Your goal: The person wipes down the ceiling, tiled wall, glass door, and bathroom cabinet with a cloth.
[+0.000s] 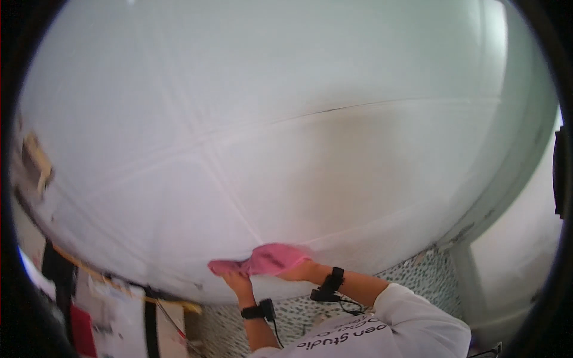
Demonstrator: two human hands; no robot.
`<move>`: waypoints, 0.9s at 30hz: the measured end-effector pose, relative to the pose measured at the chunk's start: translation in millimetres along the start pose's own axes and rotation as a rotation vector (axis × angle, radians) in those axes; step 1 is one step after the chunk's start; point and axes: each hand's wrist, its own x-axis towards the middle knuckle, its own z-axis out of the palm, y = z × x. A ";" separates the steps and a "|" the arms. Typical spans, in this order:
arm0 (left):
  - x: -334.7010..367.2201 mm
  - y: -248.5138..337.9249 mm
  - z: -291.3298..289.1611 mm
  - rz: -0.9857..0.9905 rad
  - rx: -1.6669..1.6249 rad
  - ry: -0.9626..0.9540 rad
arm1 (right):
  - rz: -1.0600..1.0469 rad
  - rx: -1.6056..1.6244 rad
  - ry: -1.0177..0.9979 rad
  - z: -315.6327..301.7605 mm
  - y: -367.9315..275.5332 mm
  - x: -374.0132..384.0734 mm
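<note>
A pink cloth (279, 258), thin and slightly blurred along its edge, is bunched up low in front of a pale surface. My left hand (234, 279) grips its left end, with the thumb side toward me. At the cloth's right side is my right hand (298, 271), closed on the fabric, which covers most of its fingers. Dark folds show in the middle of the cloth between both hands. Each wrist carries a black strap with a small dark device and a cable.
The broad pale wall (239, 167) fills most of the view, with faint creases and a thin dark seam. Below lies a green-and-white mosaic floor (221, 322). Assorted items, including a red piece (82, 331), crowd the lower left. A pale frame (471, 280) stands at right.
</note>
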 end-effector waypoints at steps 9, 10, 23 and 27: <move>9.6 39.4 -4.0 0.156 -0.109 0.195 | 0.009 0.309 -0.057 -21.2 -10.9 -5.9; 12.2 39.5 -3.0 0.140 -0.188 0.190 | -0.101 0.224 -0.031 -6.6 10.8 1.2; 17.6 54.2 -37.8 0.232 -0.285 0.227 | -0.364 0.181 0.148 16.0 24.8 7.4; 42.8 49.0 -13.1 0.530 -0.200 0.367 | -0.502 0.111 0.273 -28.6 12.9 -16.4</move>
